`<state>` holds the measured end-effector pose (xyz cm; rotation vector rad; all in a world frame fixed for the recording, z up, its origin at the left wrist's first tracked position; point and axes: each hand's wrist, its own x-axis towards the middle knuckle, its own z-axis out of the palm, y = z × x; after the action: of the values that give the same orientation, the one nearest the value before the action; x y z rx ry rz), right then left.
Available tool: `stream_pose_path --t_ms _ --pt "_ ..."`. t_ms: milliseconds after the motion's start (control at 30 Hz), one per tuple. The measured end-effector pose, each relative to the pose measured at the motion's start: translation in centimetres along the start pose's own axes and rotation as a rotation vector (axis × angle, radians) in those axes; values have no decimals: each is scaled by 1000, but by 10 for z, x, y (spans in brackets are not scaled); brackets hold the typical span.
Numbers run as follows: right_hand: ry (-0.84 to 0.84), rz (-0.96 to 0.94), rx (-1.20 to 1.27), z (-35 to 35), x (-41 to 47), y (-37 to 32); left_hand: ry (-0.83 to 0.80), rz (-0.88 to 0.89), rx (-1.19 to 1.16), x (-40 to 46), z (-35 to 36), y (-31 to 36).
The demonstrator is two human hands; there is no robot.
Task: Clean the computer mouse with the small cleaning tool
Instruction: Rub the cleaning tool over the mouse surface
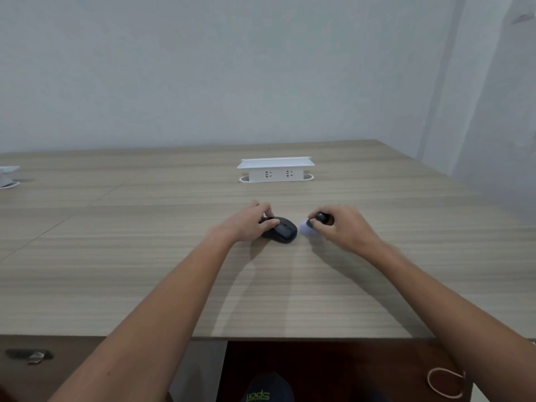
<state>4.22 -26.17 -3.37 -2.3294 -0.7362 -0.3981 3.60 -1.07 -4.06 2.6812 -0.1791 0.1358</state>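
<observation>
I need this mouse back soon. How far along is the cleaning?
Done: the left hand holds the black mouse steady on the table, and the right hand grips the small cleaning tool. In hand: the tool's pale tip sits just right of the mouse, not visibly touching it. Left: the actual cleaning; no cleaned area can be told apart.
</observation>
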Motion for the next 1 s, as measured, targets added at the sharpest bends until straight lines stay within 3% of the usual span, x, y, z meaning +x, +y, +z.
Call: stream_pose_path --t_ms 100,233,433,600,700,767,867,1000 --pt "27 -19 97 -1 -2 -10 5 5 -1 -2 -2 0" --pt "-132 -40 220 6 -7 -17 -7 5 -122 -6 -3 0" --pt "38 6 125 1 0 -7 -49 -3 -133 -15 -8 -2" --pt "-76 -48 143 12 -4 -18 -71 15 -49 -16 -7 1" --pt "11 58 37 9 4 -4 -55 1 -26 -17 -6 2" --pt "53 67 119 7 5 -7 -50 5 -27 -16 -5 0" --pt "-41 22 229 12 3 -20 -47 4 -30 -14 -4 -1" --pt "-1 56 71 14 9 -9 -28 -35 -67 -15 -5 0"
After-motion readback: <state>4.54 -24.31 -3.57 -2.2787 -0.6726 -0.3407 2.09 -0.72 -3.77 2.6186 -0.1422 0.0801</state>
